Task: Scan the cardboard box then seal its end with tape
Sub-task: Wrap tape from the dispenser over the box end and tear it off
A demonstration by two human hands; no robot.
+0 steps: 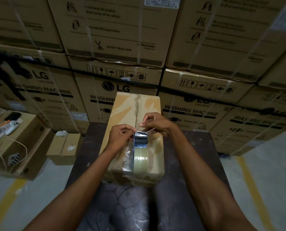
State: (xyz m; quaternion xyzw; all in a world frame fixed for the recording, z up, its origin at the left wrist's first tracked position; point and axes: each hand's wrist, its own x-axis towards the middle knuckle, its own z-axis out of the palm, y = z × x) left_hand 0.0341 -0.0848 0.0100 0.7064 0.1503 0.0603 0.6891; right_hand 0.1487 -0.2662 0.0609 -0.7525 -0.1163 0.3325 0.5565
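Two hands meet over the box (133, 114) at mid-frame, both pinched on the free end of the tape. The left hand (120, 135) has thumb and forefinger closed on the tape's left corner; the right hand (157, 122) pinches the right corner, its other fingers curled. Between them the clear strip runs down to the dispenser (140, 139), which stands on top of the box with its dark metal head toward the hands and its roll (140, 158) of clear tape nearer the lower edge of the frame. The box lies lengthwise on a dark, scuffed surface (189, 155), its long seam running away toward the upper middle, with patches of old tape on its top. Crumpled clear film lies on the box just left of the roll. Behind, stacked washing machine cartons (115, 39) fill the upper frame. At the left, an open carton (22, 147) holds a white handheld device (13, 126) and a thin cord.
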